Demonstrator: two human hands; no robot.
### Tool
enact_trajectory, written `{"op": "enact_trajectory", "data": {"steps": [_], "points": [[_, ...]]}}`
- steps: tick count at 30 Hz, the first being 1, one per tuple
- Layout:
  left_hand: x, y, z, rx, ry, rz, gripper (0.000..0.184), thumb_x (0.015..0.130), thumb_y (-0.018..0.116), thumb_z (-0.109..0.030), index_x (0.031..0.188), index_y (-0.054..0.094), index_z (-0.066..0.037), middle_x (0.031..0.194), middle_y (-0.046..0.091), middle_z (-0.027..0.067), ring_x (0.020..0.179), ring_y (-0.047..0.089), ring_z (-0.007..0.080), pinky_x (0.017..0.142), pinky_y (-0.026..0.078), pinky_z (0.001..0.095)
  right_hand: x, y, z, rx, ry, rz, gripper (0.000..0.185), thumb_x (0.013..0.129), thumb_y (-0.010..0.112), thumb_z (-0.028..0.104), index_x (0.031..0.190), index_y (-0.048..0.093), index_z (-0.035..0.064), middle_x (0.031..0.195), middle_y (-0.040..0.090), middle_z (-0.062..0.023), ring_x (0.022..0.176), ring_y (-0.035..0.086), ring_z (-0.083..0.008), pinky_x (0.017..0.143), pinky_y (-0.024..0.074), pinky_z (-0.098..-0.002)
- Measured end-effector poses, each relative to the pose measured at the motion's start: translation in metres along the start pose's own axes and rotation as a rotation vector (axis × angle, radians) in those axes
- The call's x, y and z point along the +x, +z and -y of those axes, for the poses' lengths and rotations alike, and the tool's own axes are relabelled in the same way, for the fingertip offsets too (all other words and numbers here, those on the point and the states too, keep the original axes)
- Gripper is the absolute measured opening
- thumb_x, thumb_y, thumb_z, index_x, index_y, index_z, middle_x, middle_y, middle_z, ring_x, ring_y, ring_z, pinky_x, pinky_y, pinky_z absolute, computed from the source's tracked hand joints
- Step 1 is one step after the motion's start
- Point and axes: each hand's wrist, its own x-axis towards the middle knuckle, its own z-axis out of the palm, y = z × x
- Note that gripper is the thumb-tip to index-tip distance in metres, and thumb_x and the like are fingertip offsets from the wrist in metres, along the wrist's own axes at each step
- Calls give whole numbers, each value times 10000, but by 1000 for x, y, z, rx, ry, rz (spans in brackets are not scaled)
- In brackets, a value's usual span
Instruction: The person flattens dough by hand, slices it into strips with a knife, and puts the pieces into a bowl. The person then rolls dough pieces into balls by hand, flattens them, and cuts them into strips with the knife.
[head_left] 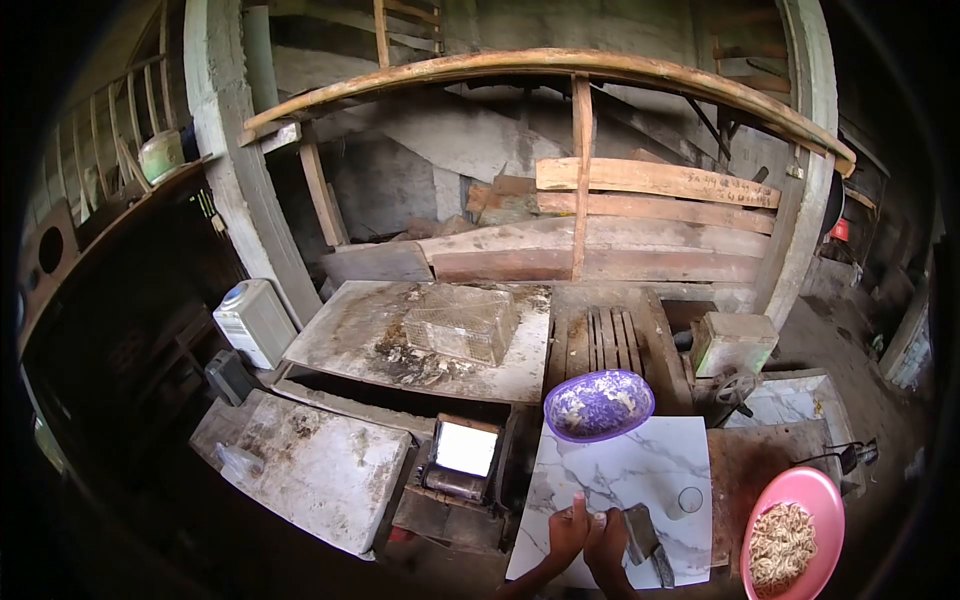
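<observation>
Over the near part of the marble-look board (pixel 655 460), the L hand (pixel 568 532) and R hand (pixel 605 548) were close together, fingers curled in. A pale tip stuck up at the L hand, but whether it was a thumb or a small piece of stuff I couldn't tell, so can't say if either hand gripped anything.

Step in hand, as a guess: small fingerwork, maybe pinching or cleaning, w/ no tool in use. Next move prob. called for care w/ the fingers, as the cleaver (pixel 638 532) lay on the board just beside the R hand, handle toward the board's near edge.

Right of the cleaver, also on the board: a clear glass (pixel 688 500). At the board's far edge, a purple basin (pixel 600 405) w/ white smears inside. Right of the board, nr its near corner, a pink basin (pixel 834 520) held a heap of pale strips (pixel 783 545).

L of the board was a bright white panel (pixel 466 448); beyond it, to the far L, a wire cage (pixel 462 325).

No brand or label could be read. A plank (pixel 655 183) well beyond the board had dark handwriting, too small to make out.
</observation>
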Motion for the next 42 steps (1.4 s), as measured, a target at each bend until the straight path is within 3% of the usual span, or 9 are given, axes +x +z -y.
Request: {"op": "enact_trajectory", "data": {"steps": [2,12,15,18,22,24,31,36,42], "points": [[-1,2,1,14,42,13,654,975,465,-440,490,459,-1,431,420,26,458,406,86,448,362,329,5,0,-5,-138,-123,-78,298,904,502,232,689,494,25,597,530,-202,530,534,-421,492,415,-493],[21,-16,-3,394,-38,151,586,984,462,-397,573,559,10,500,518,29,527,511,111,527,431,312,3,-7,0,-98,-120,52,398,889,546,253,568,524,19,521,535,-188,474,545,-370,466,417,-458],[20,-11,10,127,159,213,608,984,377,-510,715,643,-34,657,616,74,621,580,127,582,454,306,2,-11,2,-29,-31,136,355,902,516,243,629,576,24,609,582,-178,538,567,-359,514,431,-450],[20,-2,20,-345,-452,459,740,981,209,-592,943,665,-11,911,634,68,807,607,163,734,500,286,13,-19,4,94,-209,83,279,911,460,235,871,640,26,976,625,-146,938,558,-343,821,391,-475],[6,4,14,-492,-594,416,739,983,217,-589,927,673,-11,845,632,71,783,603,161,719,490,289,16,-26,1,-245,-322,12,285,903,469,241,889,616,-3,1187,536,-177,1127,449,-374,939,303,-521],[14,3,25,-60,-436,368,733,979,233,-594,844,677,-26,755,621,59,710,584,157,682,476,291,16,-23,-8,-380,-339,-16,295,897,485,245,964,584,-24,1337,400,-206,1224,350,-412,991,234,-565],[9,11,7,-146,-333,202,552,981,413,-485,681,603,-63,592,522,-13,504,497,119,508,406,276,4,-14,-7,-3,-276,-157,265,882,531,180,1049,516,-25,1318,413,-239,1169,384,-406,1017,234,-521],[8,0,-6,-235,-357,98,583,948,531,-449,536,534,-35,489,505,26,441,462,116,451,368,287,1,-38,-17,54,-106,216,352,825,674,152,1128,568,9,1007,581,-140,911,587,-286,766,470,-380],[-14,10,-13,15,-127,80,672,979,364,-538,600,571,-23,565,563,52,554,558,154,587,462,297,-13,-41,-20,264,-65,257,344,854,664,170,1145,580,7,976,566,-129,818,593,-213,589,502,-299]]}}
